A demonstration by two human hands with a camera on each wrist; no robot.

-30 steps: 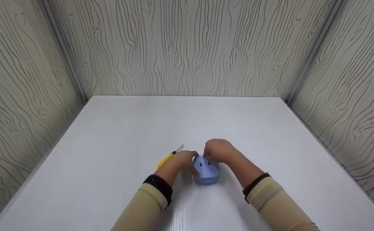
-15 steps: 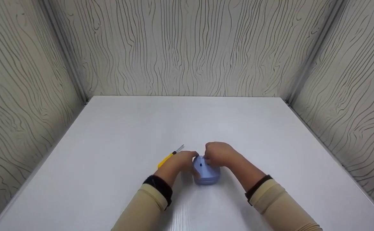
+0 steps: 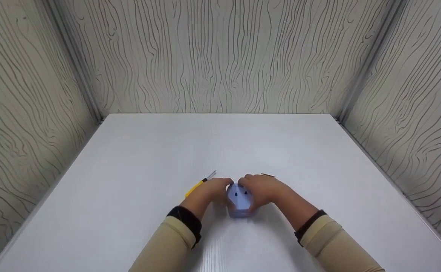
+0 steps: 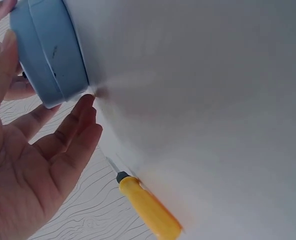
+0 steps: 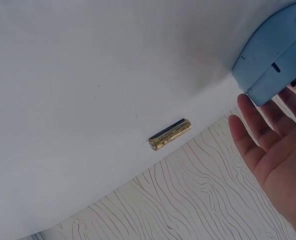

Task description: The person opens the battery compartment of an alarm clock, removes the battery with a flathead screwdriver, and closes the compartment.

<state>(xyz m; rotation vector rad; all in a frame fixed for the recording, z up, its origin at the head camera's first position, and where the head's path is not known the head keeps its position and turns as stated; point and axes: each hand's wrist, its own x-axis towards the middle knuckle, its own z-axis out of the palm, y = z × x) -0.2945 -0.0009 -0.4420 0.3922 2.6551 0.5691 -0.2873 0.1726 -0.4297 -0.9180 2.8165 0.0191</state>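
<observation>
A light blue rounded plastic device (image 3: 242, 202) with two dark spots on its sloped top sits on the white table. My left hand (image 3: 217, 190) holds its left side, the thumb near the front and fingers curved round the far edge. On the opposite side my right hand (image 3: 262, 189) grips it in the same way. In the left wrist view, the left hand (image 4: 35, 160) has its thumb against the casing (image 4: 48, 50) and the lower fingers loosely spread. The right wrist view has the right hand (image 5: 283, 145) with fingertips at the device's edge (image 5: 273, 55).
A yellow-handled screwdriver (image 3: 195, 188) lies beside the left hand, its metal tip pointing away. Beyond the right hand a gold and black battery (image 5: 170, 134) lies on the table (image 3: 220, 139). Wood-grain patterned panels (image 3: 220, 56) enclose the table at the back and sides.
My right hand has gone from bunched fingers at the device's far edge to a spread grip round its right side. The battery has come into view beside it. The left hand stays put.
</observation>
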